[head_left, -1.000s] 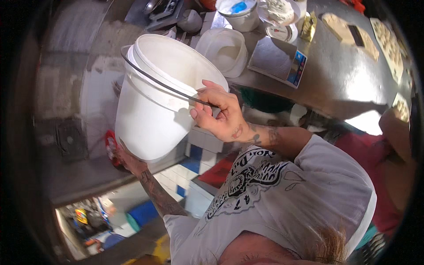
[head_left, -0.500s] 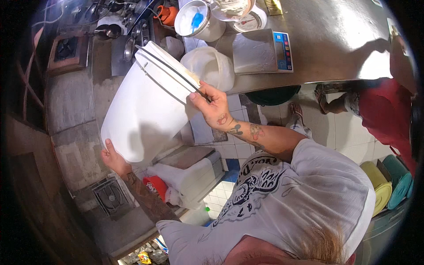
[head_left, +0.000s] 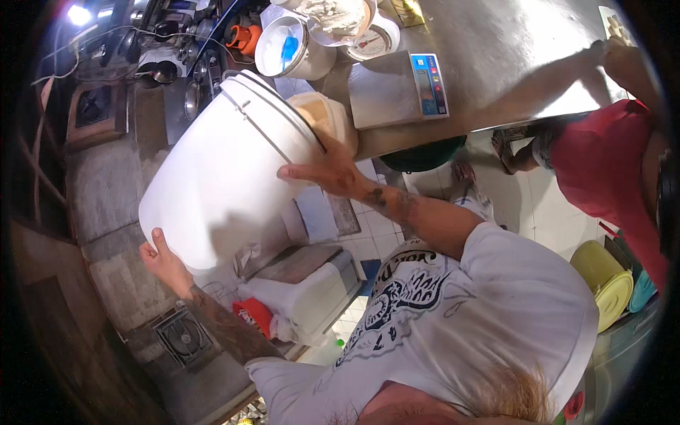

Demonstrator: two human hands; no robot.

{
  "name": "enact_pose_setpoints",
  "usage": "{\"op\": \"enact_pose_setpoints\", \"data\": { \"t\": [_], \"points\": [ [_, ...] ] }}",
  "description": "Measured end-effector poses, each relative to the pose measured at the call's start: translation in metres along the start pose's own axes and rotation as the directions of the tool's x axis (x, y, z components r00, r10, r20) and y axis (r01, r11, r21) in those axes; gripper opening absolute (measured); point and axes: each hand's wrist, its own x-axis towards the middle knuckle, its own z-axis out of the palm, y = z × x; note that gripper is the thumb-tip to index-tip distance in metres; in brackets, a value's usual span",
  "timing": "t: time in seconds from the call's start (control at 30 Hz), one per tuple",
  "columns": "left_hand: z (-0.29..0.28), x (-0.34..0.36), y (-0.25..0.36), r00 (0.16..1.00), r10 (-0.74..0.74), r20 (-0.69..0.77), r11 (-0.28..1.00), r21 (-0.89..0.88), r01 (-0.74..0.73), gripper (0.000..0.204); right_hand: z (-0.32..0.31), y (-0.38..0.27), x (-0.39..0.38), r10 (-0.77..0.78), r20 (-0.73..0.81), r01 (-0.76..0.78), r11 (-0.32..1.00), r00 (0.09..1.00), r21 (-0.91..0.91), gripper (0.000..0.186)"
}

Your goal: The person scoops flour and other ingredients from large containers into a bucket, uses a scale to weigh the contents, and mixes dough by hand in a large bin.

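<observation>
A large white bucket [head_left: 212, 170] is tilted in front of me, its mouth facing up and to the right, toward a smaller whitish tub [head_left: 342, 124] at the counter's edge. Beige-orange colour shows between the bucket's rim and the tub; I cannot tell which of them it belongs to. My left hand [head_left: 168, 265] holds the bucket's base from below, thumb up on its side. Near the rim, my right hand [head_left: 331, 166] grips the bucket, thumb along its wall and fingers partly hidden. The bucket's thin handle [head_left: 265, 131] lies against its side.
A flat scale [head_left: 397, 88] stands on the metal counter [head_left: 496, 71]. Behind are a white pail [head_left: 312, 60] with a blue scoop [head_left: 289, 49], a bowl of pale dough-like stuff [head_left: 340, 18] and a dial scale [head_left: 372, 42]. A person in red [head_left: 595, 156] stands at the right.
The bucket has turned, with more of its handle side showing. My left hand has shifted left and down with the base. The right hand has turned at the rim. Beige-orange colour now shows beside the tub.
</observation>
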Motion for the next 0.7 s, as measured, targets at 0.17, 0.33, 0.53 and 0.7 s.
{"op": "enact_pose_setpoints", "data": {
  "t": [0.17, 0.33, 0.53, 0.7],
  "points": [
    [-0.043, 0.018, -0.029, 0.993, 0.081, 0.09, 0.991, 0.1, -0.09, 0.05, -0.014, -0.016, 0.007, 0.484, 0.461, -0.511, 0.856, 0.744, -0.074, 0.061],
    [-0.113, 0.039, -0.06, 0.998, -0.044, 0.042, 0.966, -0.253, 0.053, 0.082, -0.012, -0.022, 0.002, 0.486, 0.451, -0.528, 0.849, 0.749, -0.037, 0.057],
    [-0.104, 0.021, -0.116, 0.914, -0.39, 0.115, 0.671, -0.644, 0.367, 0.086, 0.004, -0.017, -0.015, 0.454, 0.473, -0.47, 0.878, 0.755, -0.093, 0.051],
    [-0.082, -0.002, -0.126, 0.841, -0.357, 0.406, 0.445, -0.718, 0.535, 0.085, 0.006, -0.018, -0.02, 0.461, 0.503, -0.533, 0.846, 0.731, -0.002, 0.048]
  ]
}}
